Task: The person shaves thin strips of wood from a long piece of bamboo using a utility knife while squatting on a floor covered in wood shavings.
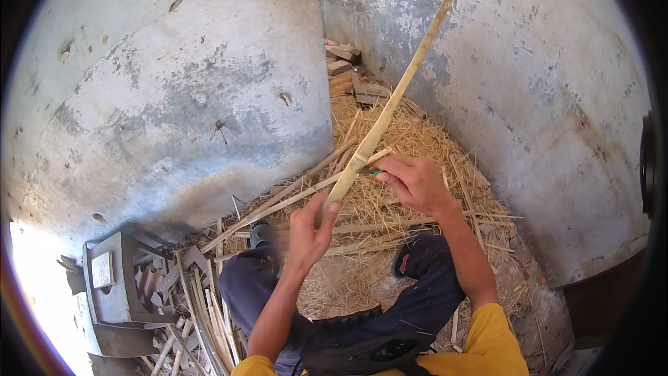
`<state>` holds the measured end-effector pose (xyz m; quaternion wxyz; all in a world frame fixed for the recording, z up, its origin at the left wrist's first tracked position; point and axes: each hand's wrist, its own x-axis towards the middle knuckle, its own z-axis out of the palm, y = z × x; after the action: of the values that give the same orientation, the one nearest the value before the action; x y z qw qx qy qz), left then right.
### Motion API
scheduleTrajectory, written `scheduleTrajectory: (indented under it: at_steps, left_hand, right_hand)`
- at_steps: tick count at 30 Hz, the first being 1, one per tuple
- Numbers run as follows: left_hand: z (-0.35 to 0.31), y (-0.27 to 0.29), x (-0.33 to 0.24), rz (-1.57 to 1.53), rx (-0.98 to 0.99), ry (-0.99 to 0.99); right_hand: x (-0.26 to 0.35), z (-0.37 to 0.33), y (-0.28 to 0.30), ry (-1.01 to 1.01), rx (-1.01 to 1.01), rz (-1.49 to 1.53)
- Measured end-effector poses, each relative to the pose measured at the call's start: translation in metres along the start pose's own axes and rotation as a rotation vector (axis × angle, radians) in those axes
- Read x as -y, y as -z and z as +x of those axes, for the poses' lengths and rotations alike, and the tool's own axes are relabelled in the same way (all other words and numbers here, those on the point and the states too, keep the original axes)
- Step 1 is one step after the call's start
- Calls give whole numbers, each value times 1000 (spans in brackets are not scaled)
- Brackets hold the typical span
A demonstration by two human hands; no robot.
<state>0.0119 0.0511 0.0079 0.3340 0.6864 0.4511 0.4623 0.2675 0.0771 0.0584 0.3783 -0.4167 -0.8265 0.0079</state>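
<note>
My left hand [312, 228] is closed round the lower end of a long split bamboo strip [396, 101], which slants up and away to the right, with a node near its middle. My right hand [417, 184] is closed on a small knife with a bit of green [378, 173] showing at the fingers. Its short dark blade lies against the strip just below the node; most of the handle is hidden in my fist. A thinner strip [296, 197] passes behind the bamboo, low over the floor.
Straw-like shavings [417, 139] and loose strips cover the floor between my legs and the corner. Bricks [341, 59] lie in that corner. Peeling walls [209, 97] rise on both sides. At the left stand a grey metal box [111, 278] and a pile of bamboo pieces [209, 320].
</note>
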Motion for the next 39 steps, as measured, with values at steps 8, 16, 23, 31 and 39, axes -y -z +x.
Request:
scheduleTrajectory:
  at_steps: [8, 16, 23, 31, 39]
  left_hand:
    - [-2, 5, -5, 6, -9, 30]
    - [-10, -6, 6, 97, -28, 24]
    - [-19, -15, 14, 110, 49, 3]
    - [-14, 4, 10, 43, -109, -48]
    - [12, 48, -17, -26, -191, 14]
  right_hand:
    - [-1, 10, 5, 131, 45, -201]
    - [-26, 15, 14, 307, 297, -238]
    - [-38, -1, 19, 222, 535, -209]
    - [-65, -43, -22, 63, 934, -445]
    - [-98, -78, -38, -291, 248, -44]
